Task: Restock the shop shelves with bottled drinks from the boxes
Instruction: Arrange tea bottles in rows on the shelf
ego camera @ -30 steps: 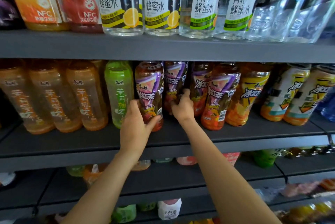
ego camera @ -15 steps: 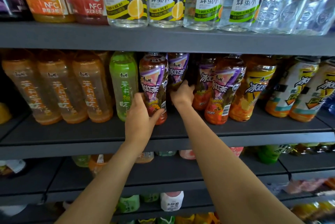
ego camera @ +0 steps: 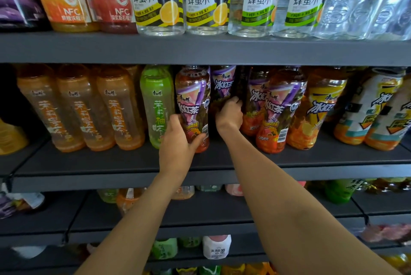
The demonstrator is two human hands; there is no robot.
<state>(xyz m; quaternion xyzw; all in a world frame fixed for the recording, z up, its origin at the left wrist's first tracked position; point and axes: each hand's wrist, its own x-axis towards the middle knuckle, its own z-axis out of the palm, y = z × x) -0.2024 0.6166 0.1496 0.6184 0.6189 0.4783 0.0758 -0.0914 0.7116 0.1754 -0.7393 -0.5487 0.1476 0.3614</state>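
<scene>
the single head-worn camera looked forward, level with the dark grey metal middle shelf [ego camera: 111, 170], close to its bottles.

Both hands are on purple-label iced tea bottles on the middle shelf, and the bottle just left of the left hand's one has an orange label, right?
Not quite. The head view shows that neighbour is the green-label bottle. The rest holds: left hand and right hand each grip a purple-label iced tea bottle on the middle shelf.

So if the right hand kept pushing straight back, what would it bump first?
The right hand already grips a purple-label iced tea bottle set back in the row; what stands behind that bottle is too dark to tell.
</scene>
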